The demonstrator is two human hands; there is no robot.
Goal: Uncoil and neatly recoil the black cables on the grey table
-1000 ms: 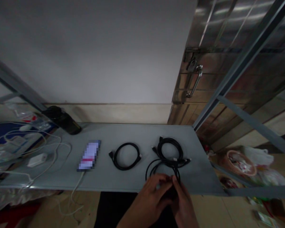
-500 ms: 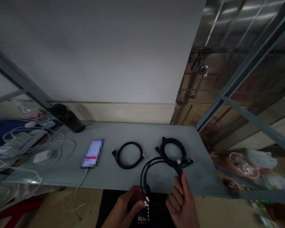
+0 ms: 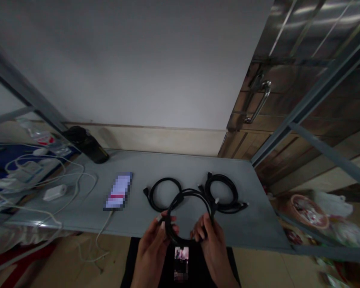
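Observation:
Between my two hands hangs a coiled black cable, a ring held above the table's front edge. My left hand grips its left side, with a plug end showing near the fingertips. My right hand closes round the right side, and a connector with a pale tip sticks up above the fist. Behind the held ring, a single coiled black cable lies on the table to the left. A thicker coil of black cable lies to the right, its plug ends poking outward.
The grey table carries a phone plugged into a white cord, a white charger and a black bottle. White cords tangle at the left. A second lit phone rests on my lap. Metal posts frame both sides.
The loose loop between my hands has become a rounder, fuller ring. My right hand has moved left and my left hand slightly up, so they are closer together.

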